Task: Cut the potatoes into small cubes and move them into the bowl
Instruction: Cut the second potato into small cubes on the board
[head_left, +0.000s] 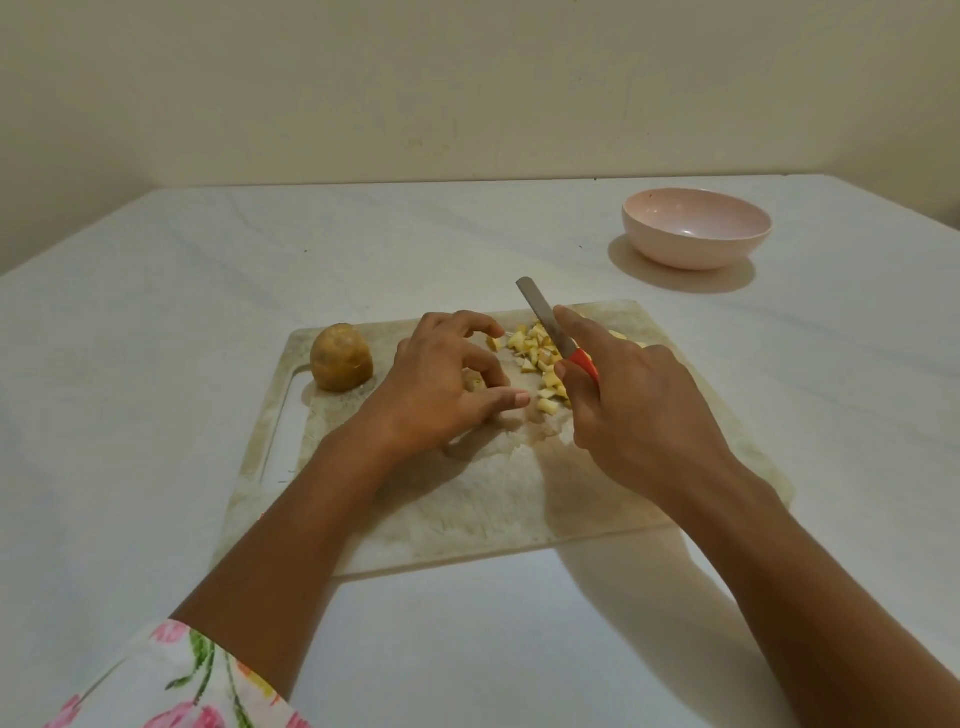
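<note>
So, looking down from the head cam: my right hand (639, 410) is wrapped around the red handle of a small knife (550, 327), index finger stretched along the top, and the blade points up and away from me, tilted toward my left, lifted over the pile rather than lying on the board. Between my two hands sits a loose heap of potato cubes (540, 364), pale yellow, some with bits of skin on, scattered from just beyond my left fingertips to right under the blade, with a few peeking out past my right knuckles. My left hand (447, 379) is arched like a claw with the thumb sticking out toward the cubes, and under the curled fingers there's a small skin-on potato chunk (474, 383); honestly can't tell if I'm actually pinching it or just hovering over it. Off to the outer side of my left hand, well apart from the cubes, a whole potato (341, 357) stands unpeeled near the board's edge. Everything so far is on the worn white cutting board (467, 509), which both forearms reach across. The pink bowl (696, 254) is farther away, beyond my right hand, off the board, on the white table (156, 312). My floral sleeve (182, 675) shows on the left arm, closest to me.
</note>
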